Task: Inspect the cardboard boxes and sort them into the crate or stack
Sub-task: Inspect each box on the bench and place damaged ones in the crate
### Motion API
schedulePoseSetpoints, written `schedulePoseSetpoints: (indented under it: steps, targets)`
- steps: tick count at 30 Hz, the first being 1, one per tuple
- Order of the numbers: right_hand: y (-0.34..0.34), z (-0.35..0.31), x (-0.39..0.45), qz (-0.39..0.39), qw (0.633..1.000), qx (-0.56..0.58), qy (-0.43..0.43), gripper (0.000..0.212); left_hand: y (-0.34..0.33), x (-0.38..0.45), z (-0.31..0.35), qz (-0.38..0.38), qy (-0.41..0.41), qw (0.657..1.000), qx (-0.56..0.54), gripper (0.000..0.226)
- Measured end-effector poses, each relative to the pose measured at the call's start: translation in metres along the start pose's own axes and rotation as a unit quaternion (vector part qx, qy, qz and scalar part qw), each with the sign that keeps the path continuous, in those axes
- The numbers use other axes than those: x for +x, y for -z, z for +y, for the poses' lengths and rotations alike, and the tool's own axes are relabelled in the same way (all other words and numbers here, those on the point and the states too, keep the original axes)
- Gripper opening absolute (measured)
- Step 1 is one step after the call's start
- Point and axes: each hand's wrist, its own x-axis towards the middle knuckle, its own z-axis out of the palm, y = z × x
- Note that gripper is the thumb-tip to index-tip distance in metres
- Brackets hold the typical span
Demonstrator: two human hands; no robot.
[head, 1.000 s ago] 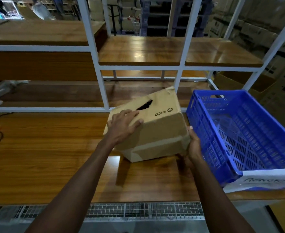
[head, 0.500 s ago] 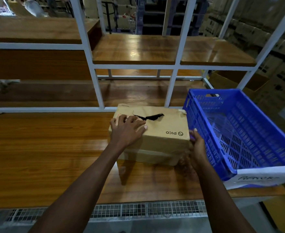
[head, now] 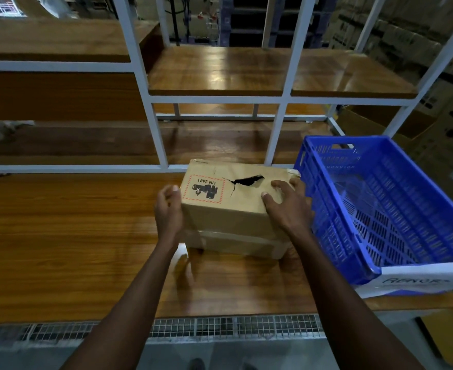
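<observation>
A brown cardboard box (head: 228,217) sits on the wooden table (head: 73,236), just left of the blue plastic crate (head: 326,231). Its top face has a ragged black tear (head: 246,180) and a red-bordered UN 3481 label (head: 206,192). Clear tape runs along its near lower edge. My left hand (head: 168,209) grips the box's left side with curled fingers. My right hand (head: 286,206) grips the top right corner, fingers spread over the top face.
The crate holds nothing and carries a white label (head: 417,281) on its near end. A white metal frame with wooden shelves (head: 220,73) stands behind the table. Stacked cartons (head: 447,116) fill the far right. A wire grid (head: 220,327) runs along the table's front edge.
The box came down from a tilt onto the table and was turned, so the UN 3481 label now shows. My left hand moved from the top to the left side; my right moved onto the top.
</observation>
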Motion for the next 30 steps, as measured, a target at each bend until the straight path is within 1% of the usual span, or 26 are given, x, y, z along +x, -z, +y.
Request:
schedulePoseSetpoints:
  steps: [1, 2, 3, 5, 9, 11, 13, 15, 17, 18, 20, 22, 23, 24, 25, 27, 30]
  targets:
    - [-0.001, 0.001, 0.000, 0.001, 1.000, -0.004, 0.004, 0.049, 0.003, -0.003, -0.004, -0.019, 0.056, 0.997, -0.044, 0.053]
    - [-0.001, 0.001, 0.000, 0.001, 1.000, -0.007, 0.006, 0.050, 0.005, -0.008, -0.007, -0.050, 0.088, 0.992, -0.073, 0.056]
    - [-0.002, 0.002, 0.001, 0.004, 1.000, -0.007, 0.009, 0.050, 0.006, -0.013, -0.009, -0.083, 0.100, 0.987, -0.098, 0.056]
    - [-0.003, 0.002, 0.001, 0.011, 1.000, -0.009, 0.017, 0.050, 0.008, -0.020, -0.007, -0.123, 0.098, 0.979, -0.132, 0.055]
    - [-0.001, 0.002, -0.001, 0.011, 1.000, 0.014, 0.025, 0.052, 0.010, -0.027, 0.010, -0.121, 0.095, 0.977, -0.150, 0.054]
    - [0.003, 0.003, 0.003, 0.004, 0.999, 0.042, 0.027, 0.053, 0.014, -0.026, 0.020, -0.115, 0.067, 0.979, -0.155, 0.054]
    - [0.005, 0.009, 0.007, -0.002, 0.997, 0.070, 0.038, 0.054, 0.020, -0.021, 0.032, -0.105, 0.013, 0.985, -0.134, 0.053]
    - [0.003, 0.016, 0.011, -0.010, 0.992, 0.114, 0.053, 0.054, 0.030, -0.008, 0.045, -0.105, -0.056, 0.990, -0.073, 0.046]
    - [-0.004, 0.026, 0.013, -0.028, 0.981, 0.185, 0.058, 0.055, 0.038, 0.002, 0.061, -0.123, -0.133, 0.983, 0.009, 0.044]
    - [-0.008, 0.031, 0.013, -0.046, 0.974, 0.217, 0.055, 0.056, 0.039, 0.005, 0.072, -0.138, -0.156, 0.978, 0.028, 0.044]
    - [-0.021, 0.043, 0.013, -0.093, 0.959, 0.266, 0.038, 0.063, 0.038, 0.009, 0.089, -0.163, -0.210, 0.963, 0.055, 0.043]
    - [-0.037, 0.058, 0.015, -0.131, 0.943, 0.306, -0.005, 0.074, 0.034, 0.007, 0.101, -0.197, -0.270, 0.938, 0.093, 0.046]
    - [-0.046, 0.068, 0.020, -0.141, 0.937, 0.319, -0.019, 0.077, 0.031, 0.007, 0.104, -0.205, -0.292, 0.927, 0.114, 0.046]
    - [-0.054, 0.076, 0.022, -0.148, 0.934, 0.325, -0.026, 0.079, 0.028, 0.009, 0.105, -0.195, -0.310, 0.919, 0.147, 0.046]
    - [-0.059, 0.080, 0.023, -0.154, 0.933, 0.326, -0.027, 0.077, 0.026, 0.014, 0.105, -0.175, -0.317, 0.912, 0.193, 0.047]
    - [-0.064, 0.086, 0.023, -0.151, 0.932, 0.330, -0.022, 0.068, 0.024, 0.025, 0.108, -0.155, -0.284, 0.900, 0.293, 0.057]
    - [-0.070, 0.097, 0.026, -0.167, 0.922, 0.349, -0.029, 0.061, 0.022, 0.034, 0.117, -0.189, -0.238, 0.874, 0.381, 0.072]
